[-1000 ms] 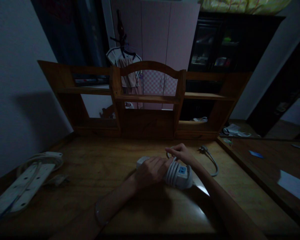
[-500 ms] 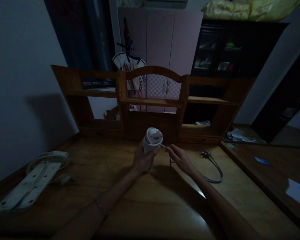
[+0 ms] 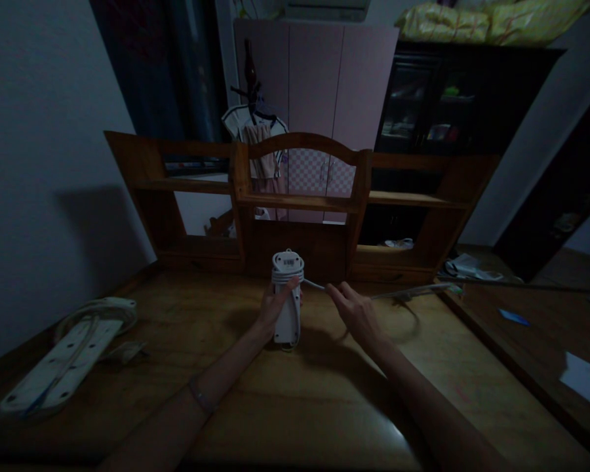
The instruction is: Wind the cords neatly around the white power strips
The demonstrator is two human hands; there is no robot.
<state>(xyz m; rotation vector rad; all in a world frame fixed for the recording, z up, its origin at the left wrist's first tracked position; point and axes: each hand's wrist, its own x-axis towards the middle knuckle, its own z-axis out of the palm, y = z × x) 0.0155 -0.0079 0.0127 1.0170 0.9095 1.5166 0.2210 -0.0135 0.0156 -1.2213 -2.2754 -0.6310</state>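
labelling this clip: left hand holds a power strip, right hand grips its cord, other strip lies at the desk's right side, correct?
The side is wrong: the head view shows the other strip on the left side of the desk. The left hand does hold a power strip, and the right hand grips its cord.

Dim light leaves soft shadows and a small glare on the desk (image 3: 216,328), the cable's far end (image 3: 423,289) blurred.

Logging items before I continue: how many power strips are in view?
2: one strip in the left hand, cable wound around it; the other strip lies on the left of the desk.
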